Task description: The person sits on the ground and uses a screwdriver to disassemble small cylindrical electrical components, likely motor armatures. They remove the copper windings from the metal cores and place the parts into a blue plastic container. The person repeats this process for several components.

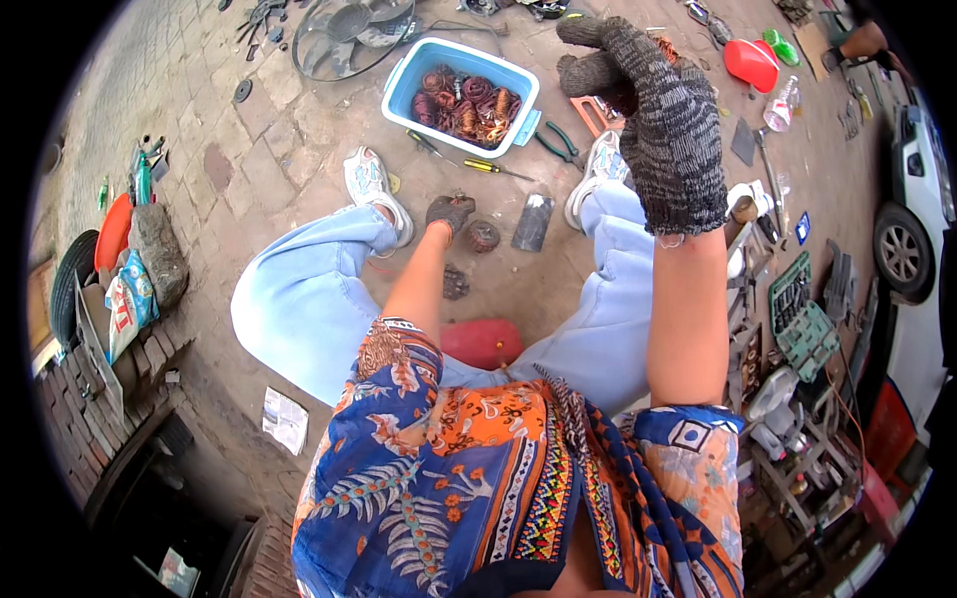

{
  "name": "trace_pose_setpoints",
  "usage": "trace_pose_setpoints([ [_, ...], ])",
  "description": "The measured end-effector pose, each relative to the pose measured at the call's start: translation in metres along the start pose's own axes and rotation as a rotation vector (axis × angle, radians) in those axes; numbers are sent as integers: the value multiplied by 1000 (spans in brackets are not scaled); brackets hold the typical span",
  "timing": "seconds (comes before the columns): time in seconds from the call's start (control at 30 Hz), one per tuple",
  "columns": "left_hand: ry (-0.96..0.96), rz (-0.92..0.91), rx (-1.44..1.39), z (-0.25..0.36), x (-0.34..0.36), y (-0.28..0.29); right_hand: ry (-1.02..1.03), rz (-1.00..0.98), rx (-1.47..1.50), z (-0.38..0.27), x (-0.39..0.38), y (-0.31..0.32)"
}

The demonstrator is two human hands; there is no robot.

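Left hand (451, 212) (gloved) rests low on the paving, fingers curled, beside a round rusty part (482, 236); whether it grips anything cannot be told. Right hand (653, 120) is raised, fingers loosely bent, empty.

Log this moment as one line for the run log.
left hand: gloved, down at the ground beside small round metal part | right hand: gloved, raised, empty | blue tub: copper coils inside | screwdriver: on paving
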State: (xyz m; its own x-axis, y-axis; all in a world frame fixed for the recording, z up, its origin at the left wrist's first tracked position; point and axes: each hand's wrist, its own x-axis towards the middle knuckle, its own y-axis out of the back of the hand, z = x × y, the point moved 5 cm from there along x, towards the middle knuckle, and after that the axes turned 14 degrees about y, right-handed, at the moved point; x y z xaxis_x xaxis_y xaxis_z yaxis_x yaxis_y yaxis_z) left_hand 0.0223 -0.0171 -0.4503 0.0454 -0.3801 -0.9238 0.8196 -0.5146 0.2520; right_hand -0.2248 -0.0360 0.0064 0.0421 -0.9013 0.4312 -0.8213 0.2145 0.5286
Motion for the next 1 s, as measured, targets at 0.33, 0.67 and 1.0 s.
trace_pose_setpoints([
  [0.33, -1323, 371, -24, 200, -310, 67, -285, -139, -152, 4, 9, -23],
  [0.67, -1677, 724, 114, 219, -433, 103, -78, -20, 112, -37, 12, -25],
  [1.0, -1677, 536, -10, 215, -435, 97, -101, 177, 546, -42, -2, -26],
])
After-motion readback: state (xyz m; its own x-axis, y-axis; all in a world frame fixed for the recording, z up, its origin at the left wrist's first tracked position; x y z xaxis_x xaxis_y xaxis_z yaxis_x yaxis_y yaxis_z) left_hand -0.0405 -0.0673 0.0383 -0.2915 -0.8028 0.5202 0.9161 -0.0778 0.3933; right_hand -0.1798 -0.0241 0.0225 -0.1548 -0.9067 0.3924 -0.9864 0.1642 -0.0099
